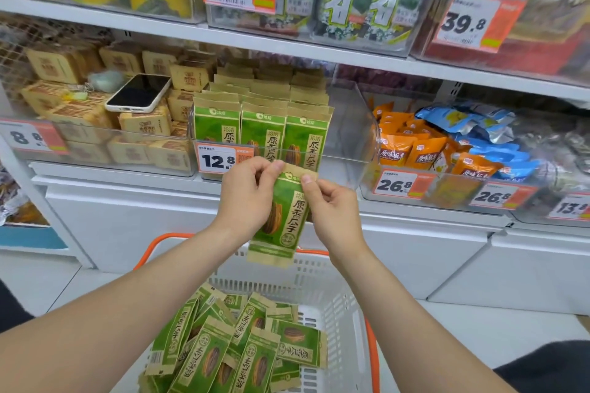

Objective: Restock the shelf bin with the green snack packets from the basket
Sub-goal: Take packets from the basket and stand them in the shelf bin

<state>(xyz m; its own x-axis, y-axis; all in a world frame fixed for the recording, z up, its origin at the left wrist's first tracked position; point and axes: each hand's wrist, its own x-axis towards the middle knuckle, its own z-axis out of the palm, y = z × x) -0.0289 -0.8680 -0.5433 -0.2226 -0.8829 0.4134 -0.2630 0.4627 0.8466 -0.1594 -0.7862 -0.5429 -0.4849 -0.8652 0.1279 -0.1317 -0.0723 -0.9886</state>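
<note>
We pinched one green pkt (282,217) by its top w/ left hand (247,198) & right hand (332,210), just near of shelf bin (348,153). Three rows (263,134) were stocked, right side bare; plenty left in basket (348,313).

Both bare arms stretched forward, converging on green packet (281,220). At packet's left: left hand (247,198), back turned up, thumb and forefinger pinching top left corner, remaining fingers curled. At packet's right: right hand (332,204), thumb pressed on front of top right corner, fingers curled behind, pinching. Hands apart, packet between them, wrists about level beside packet's lower half. From below-left of packet comes left forearm (127,313); from below-right, right forearm (415,313).
</note>
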